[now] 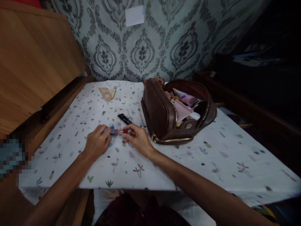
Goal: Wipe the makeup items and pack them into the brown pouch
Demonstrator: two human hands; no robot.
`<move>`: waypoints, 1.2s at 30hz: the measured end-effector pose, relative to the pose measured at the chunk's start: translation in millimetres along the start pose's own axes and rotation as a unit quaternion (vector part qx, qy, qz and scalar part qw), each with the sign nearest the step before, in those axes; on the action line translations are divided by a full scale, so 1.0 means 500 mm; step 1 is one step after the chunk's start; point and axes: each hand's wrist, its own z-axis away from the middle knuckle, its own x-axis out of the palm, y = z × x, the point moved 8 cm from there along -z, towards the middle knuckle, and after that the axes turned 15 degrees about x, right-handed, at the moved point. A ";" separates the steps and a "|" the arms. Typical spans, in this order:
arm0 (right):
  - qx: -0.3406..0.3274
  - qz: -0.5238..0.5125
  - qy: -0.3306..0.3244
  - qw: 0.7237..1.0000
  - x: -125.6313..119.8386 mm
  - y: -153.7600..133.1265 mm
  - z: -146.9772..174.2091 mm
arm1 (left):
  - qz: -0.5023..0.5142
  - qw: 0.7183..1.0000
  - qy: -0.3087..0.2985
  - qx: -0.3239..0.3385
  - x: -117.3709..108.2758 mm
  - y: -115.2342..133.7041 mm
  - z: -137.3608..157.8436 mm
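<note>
My left hand (98,140) is closed around a crumpled blue cloth (111,129), which meets the left end of a small clear pinkish tube, like a lip gloss (119,132). The tube's dark red end is pinched between the thumb and fingers of my right hand (138,138). It lies roughly level, just above the tabletop. Right behind my right hand is a black squeeze tube (124,118), flat on the table. To the right stands an unzipped brown leather bag (157,110), with pink tubes (182,110) and other cosmetics showing inside.
A white patterned cloth (141,171) covers the table. Near its far left lie a beige tube (105,94) and a slim yellowish tube (113,92). A wooden cabinet (39,47) borders the left side, and the wallpapered wall (143,50) stands behind.
</note>
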 end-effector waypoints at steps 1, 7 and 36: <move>0.000 -0.004 0.006 1.000 -0.003 -0.001 -0.001 | 0.005 1.000 0.006 0.007 -0.002 0.002 0.000; -0.059 0.054 0.058 0.995 -0.022 -0.025 0.002 | 0.038 0.998 0.041 0.032 -0.018 0.012 -0.004; -0.072 0.102 0.024 0.992 -0.005 -0.011 0.004 | 0.271 0.961 -0.015 -0.048 0.021 -0.022 0.017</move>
